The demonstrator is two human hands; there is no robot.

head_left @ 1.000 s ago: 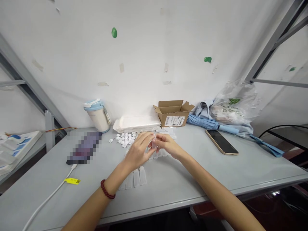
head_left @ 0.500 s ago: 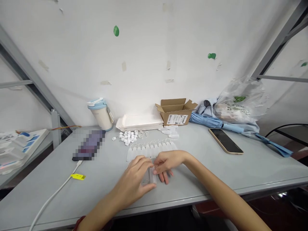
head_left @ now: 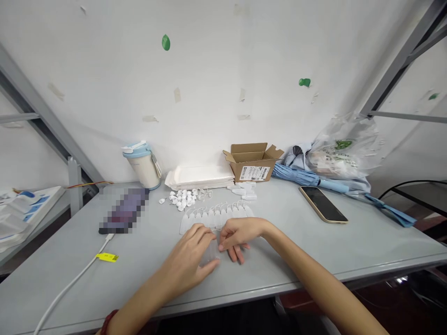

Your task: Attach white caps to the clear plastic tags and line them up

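My left hand rests low on the table, thumb apart from its curved fingers, around a few small clear plastic bottles. Close beside it, my right hand has thumb and forefinger pinched at the right edge of these bottles, apparently on the outermost one; its other fingers hang down. The fingers partly hide the bottles. Just behind both hands stretches a row of similar flat, translucent bottles with thin white loops at their tops. Farther back lie a heap of small white caps and several loose clear bottles.
Along the wall stand a tumbler, a stack of white trays and an open cardboard box. A folded blue umbrella, a plastic bag and a phone are at right. A blurred-out device with a white cable lies left.
Both hands came down from above the row to the table in front of it, bringing a clear bottle beside others. Since half a second ago the hands have shifted only slightly.
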